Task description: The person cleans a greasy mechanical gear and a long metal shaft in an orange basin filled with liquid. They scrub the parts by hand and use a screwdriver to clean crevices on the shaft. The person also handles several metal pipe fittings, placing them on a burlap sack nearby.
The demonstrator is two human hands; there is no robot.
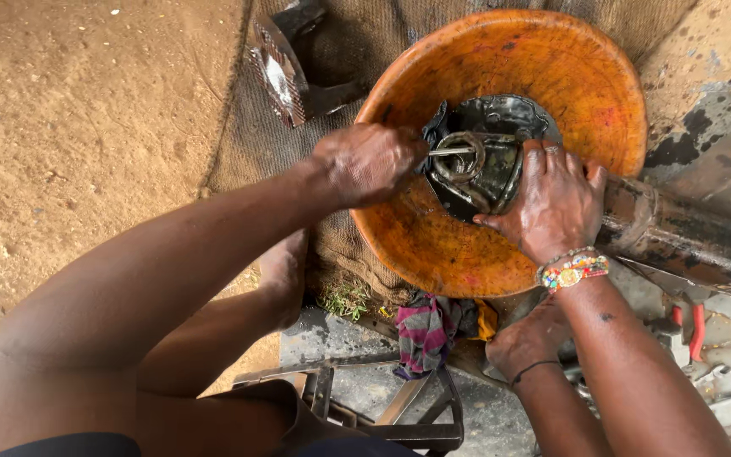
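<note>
Left hand: (pixel 365 162) closed around a thin metal rod (pixel 453 151), whose tip lies across the greasy metal part (pixel 480 165).
Right hand: (pixel 552 203) spread flat, fingers pressed on the right side of the same part, steadying it; a beaded bracelet (pixel 572 269) sits at the wrist.
Part location: at the bottom of the orange basin (pixel 552 76), sitting in dark oily liquid; the basin rests on burlap sacking (pixel 255 135) on the sandy ground.
Weight: judged heavy, solid steel rings and housing.
Stiffness: rigid, not fragile.
Surface: coated in oil, so judged slippery; edges may be sharp.
Grip point: best taken by the outer rim or hooked through the ring opening, not by flat oiled faces.
Nearby: a rusty pipe (pixel 687 237) beside the basin, a striped rag (pixel 425 330) below it.
</note>
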